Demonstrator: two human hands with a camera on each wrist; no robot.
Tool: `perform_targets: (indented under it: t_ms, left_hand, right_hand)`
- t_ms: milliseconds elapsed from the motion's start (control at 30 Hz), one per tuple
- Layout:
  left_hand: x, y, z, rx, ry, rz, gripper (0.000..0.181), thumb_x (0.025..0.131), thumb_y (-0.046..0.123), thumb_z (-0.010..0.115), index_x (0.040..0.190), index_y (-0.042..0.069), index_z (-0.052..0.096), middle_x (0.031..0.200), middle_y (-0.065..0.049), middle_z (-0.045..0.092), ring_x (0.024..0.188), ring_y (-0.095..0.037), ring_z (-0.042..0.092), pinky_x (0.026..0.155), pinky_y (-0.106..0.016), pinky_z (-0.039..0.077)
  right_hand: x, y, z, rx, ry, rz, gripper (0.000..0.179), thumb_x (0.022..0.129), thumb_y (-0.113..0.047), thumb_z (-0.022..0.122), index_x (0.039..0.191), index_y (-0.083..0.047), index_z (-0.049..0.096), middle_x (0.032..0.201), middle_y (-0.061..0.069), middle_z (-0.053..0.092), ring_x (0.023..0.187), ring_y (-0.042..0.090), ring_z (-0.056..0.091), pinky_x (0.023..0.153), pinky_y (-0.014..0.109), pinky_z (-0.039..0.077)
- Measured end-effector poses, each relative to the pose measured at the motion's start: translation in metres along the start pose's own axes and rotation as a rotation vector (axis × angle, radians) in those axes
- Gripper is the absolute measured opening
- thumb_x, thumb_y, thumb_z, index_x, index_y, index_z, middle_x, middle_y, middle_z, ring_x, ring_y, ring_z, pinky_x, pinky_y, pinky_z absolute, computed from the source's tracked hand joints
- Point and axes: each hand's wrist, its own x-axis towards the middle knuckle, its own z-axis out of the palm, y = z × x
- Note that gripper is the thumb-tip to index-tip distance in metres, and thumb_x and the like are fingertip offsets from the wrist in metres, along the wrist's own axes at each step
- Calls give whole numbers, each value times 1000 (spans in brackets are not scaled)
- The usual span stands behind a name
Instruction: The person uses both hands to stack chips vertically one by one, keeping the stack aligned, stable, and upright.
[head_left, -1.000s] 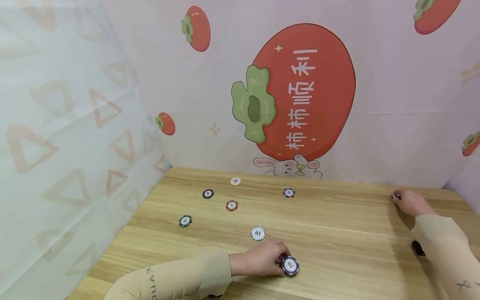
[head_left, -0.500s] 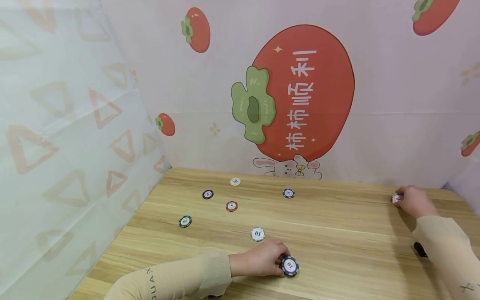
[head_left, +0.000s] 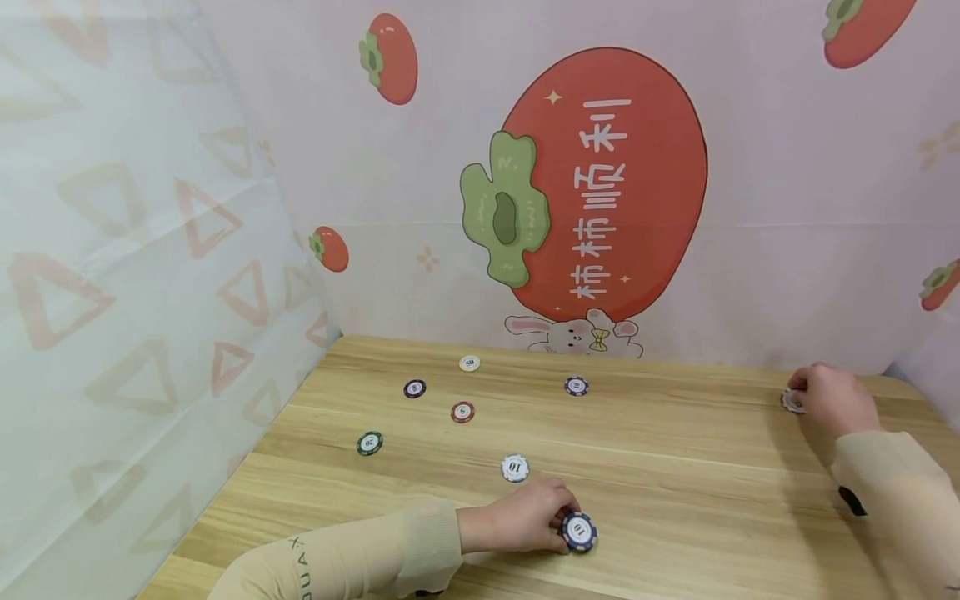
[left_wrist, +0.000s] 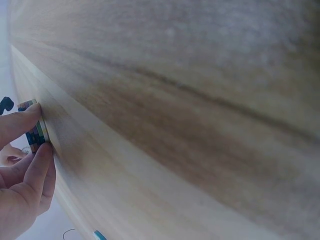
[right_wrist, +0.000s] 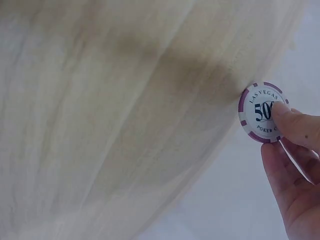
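Note:
My left hand (head_left: 517, 518) grips a short stack of poker chips (head_left: 579, 532) at the front middle of the wooden table, a blue chip marked 10 on top. Seen from the left wrist, thumb and fingers pinch the stack (left_wrist: 37, 131) by its edges, several layered colours showing. At the back right, my right hand (head_left: 836, 398) holds a single poker chip (head_left: 792, 401). The right wrist view shows this chip as purple and white (right_wrist: 264, 112), marked 500, between thumb and fingers. Its lower edge is right at the tabletop.
Several single chips lie flat on the left and middle of the table: white 10 (head_left: 514, 467), green 20 (head_left: 370, 442), red 5 (head_left: 462, 412), dark purple (head_left: 415, 388), white 50 (head_left: 469, 362) and blue (head_left: 577, 386). A persimmon-printed backdrop (head_left: 780, 292) stands behind the table.
My right hand has shifted slightly right, and its chip has turned from nearly edge-on to show more of its face. The left hand and its stack stay in place.

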Motion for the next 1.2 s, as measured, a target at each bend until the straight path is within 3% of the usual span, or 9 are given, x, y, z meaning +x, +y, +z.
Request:
perform_targets:
  t_ms: [300, 733, 1200]
  left_hand:
    - [0, -1, 0, -4, -2, -11, 37, 73, 20, 77, 104, 9, 62, 92, 9, 53, 81, 5, 48, 70, -6, 40]
    - [0, 1, 0, 6, 7, -11, 38, 71, 20, 78, 104, 9, 62, 92, 9, 53, 82, 5, 48, 70, -6, 39]
    - [-1, 0, 1, 29, 16, -2, 38, 70, 21, 78, 103, 9, 62, 91, 9, 53, 81, 5, 48, 70, -6, 39]
  right_hand:
    - [-4, -4, -5, -1, -23, -47, 7, 79, 2, 58, 77, 3, 65, 75, 20, 61, 65, 33, 56, 54, 44, 44]
    - [-11, -21, -3, -44, -9, -198, 2, 75, 2, 64, 75, 4, 64, 72, 12, 63, 65, 27, 59, 56, 43, 47]
    - [-21, -54, -4, 13, -97, -237, 3, 78, 2, 63, 77, -1, 63, 73, 1, 62, 64, 15, 56, 54, 32, 45]
